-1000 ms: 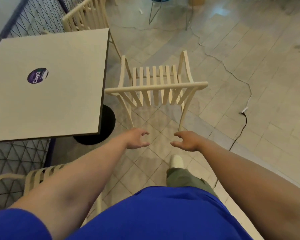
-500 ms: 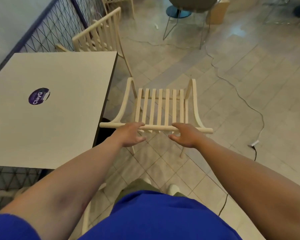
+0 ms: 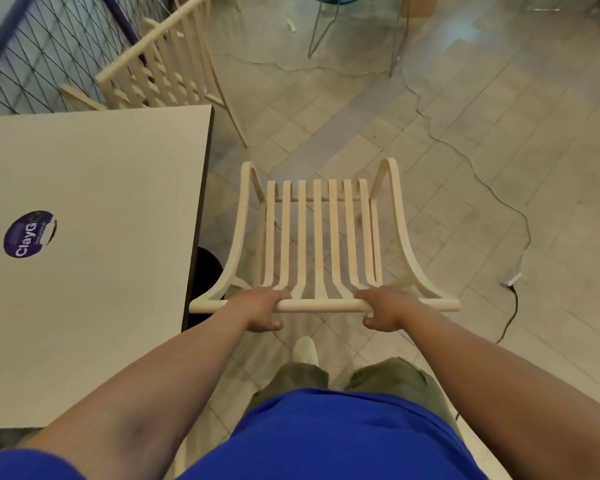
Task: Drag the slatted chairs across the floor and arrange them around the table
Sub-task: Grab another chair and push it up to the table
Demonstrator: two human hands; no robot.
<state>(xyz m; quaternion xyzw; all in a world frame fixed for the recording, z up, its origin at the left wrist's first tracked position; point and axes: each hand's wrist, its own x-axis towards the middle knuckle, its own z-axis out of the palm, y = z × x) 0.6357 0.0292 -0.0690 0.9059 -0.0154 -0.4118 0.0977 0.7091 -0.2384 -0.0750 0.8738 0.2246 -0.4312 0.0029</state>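
A cream slatted chair (image 3: 317,237) stands right in front of me, just right of the square beige table (image 3: 94,271). My left hand (image 3: 258,310) grips the top rail of its backrest left of centre. My right hand (image 3: 383,308) grips the same rail right of centre. Its seat slats run away from me. A second slatted chair (image 3: 163,67) stands at the table's far side, against the wire fence.
A purple round sticker (image 3: 30,233) lies on the table. The black table base (image 3: 207,268) shows beside the chair's left leg. A thin cable (image 3: 465,161) snakes over the tiled floor to the right, ending near a plug (image 3: 511,280). Metal chair legs (image 3: 321,32) stand far ahead.
My hands reached forward from open in the air to the chair's top rail and closed around it. The chair now sits closer to me, beside the table's right edge.
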